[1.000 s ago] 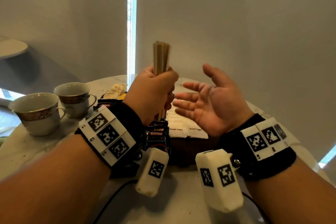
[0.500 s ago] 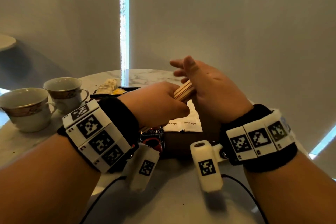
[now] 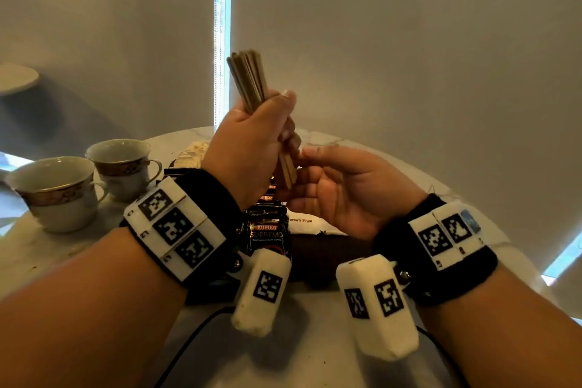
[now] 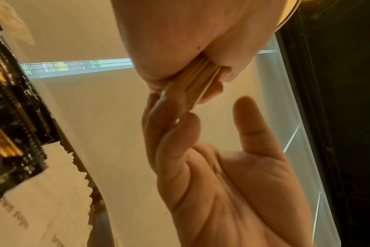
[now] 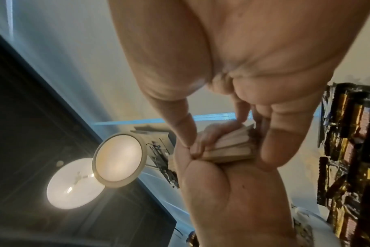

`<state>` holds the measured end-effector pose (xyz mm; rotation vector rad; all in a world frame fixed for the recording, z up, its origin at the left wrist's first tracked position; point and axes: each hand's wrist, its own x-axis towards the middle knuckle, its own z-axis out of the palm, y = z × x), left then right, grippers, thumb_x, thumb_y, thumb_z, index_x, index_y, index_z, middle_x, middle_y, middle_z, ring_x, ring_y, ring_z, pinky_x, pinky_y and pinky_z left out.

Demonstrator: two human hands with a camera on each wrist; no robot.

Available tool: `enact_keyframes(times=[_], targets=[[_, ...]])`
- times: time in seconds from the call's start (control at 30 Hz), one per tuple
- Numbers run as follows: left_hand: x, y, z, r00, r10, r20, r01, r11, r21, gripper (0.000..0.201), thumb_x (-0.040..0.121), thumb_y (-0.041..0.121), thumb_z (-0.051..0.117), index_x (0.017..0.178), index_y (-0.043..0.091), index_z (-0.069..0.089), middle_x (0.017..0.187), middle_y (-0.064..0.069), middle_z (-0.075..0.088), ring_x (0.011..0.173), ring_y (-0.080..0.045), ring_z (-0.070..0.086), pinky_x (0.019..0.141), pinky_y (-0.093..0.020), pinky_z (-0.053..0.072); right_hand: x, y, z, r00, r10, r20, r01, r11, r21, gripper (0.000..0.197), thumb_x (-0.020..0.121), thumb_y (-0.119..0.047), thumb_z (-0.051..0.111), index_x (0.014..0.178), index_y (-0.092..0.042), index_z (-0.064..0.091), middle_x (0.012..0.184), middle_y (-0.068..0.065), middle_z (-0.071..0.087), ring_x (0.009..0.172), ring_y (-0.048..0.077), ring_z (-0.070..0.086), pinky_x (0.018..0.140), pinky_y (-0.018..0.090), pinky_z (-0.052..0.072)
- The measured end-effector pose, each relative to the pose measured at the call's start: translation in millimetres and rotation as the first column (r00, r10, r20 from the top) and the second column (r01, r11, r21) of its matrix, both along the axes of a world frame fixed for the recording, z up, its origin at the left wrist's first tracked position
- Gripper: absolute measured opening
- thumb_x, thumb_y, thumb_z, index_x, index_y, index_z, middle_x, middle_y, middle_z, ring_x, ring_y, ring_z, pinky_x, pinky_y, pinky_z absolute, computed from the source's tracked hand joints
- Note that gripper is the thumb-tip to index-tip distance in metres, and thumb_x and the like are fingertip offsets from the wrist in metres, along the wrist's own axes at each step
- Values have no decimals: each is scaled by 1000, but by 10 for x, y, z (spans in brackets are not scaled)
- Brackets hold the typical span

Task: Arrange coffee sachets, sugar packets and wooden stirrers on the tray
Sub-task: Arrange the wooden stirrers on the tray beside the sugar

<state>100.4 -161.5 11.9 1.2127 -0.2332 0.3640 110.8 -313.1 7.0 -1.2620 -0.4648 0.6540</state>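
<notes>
Gripping the stirrers (image 3: pixel 248 79) upright in a fist, the left hand (image 3: pixel 252 148) has the bundle mid-length, above the tray (image 3: pixel 330 250). Right hand (image 3: pixel 343 189) sits open beneath, palm up, fingertips touching the lower ends. Light, stiff, smooth sticks, likely to fan or slip, so hold around the middle. Below lie sachets (image 3: pixel 269 230) and sugar (image 3: pixel 308 224); cups (image 3: pixel 56 192) off left.
</notes>
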Motion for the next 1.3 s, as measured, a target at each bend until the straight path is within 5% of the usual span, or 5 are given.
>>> enact_keyframes(times=[0.3, 0.6, 0.83, 1.17, 1.3], targets=[[-83, -90, -44, 923, -259, -286, 300, 947, 110, 51, 96, 47, 59, 123, 3, 61, 103, -25, 66, 80, -42, 70, 68, -50, 63, -52, 39, -16, 988, 13, 152, -15, 1000, 10, 24, 86, 2, 61, 108, -6, 59, 87, 11, 68, 66, 21, 67, 51, 26, 52], [-60, -46, -68, 886, -370, -279, 431, 879, 203, 45, 102, 42, 52, 109, -2, 55, 66, -16, 61, 40, -22, 57, 38, -27, 48, -67, 56, 11, 971, -37, 234, 52, 997, -59, 14, 94, 1, 53, 106, -6, 55, 71, 12, 60, 53, 22, 59, 46, 28, 49], [11, 50, -44, 946, -110, -305, 174, 966, 190, 113, 52, 83, 71, 144, 21, 48, 133, -8, 57, 131, -34, 47, 114, -56, 33, 92, -105, 88, 955, -221, 198, 263, 939, -219, 7, 97, 1, 49, 100, -6, 49, 69, 8, 51, 46, 13, 46, 37, 21, 37], [171, 205, -72, 899, -35, -436, 44, 999, 10, 58, 90, 67, 56, 127, 24, 57, 108, 2, 57, 89, -13, 49, 75, -33, 38, 1208, -535, 77, 875, -90, 476, 472, -64, -879, 24, 94, -25, 66, 73, -14, 66, 72, 0, 62, 62, 13, 56, 56, 24, 45], [236, 230, -105, 895, -36, -445, 38, 999, -4, 43, 91, 66, 54, 104, 26, 58, 108, 1, 57, 90, -14, 50, 78, -34, 39, 1344, -442, 6, 880, 63, 471, 474, -194, -859, 23, 96, -29, 63, 80, -12, 67, 74, 0, 60, 68, 15, 58, 59, 26, 45]])
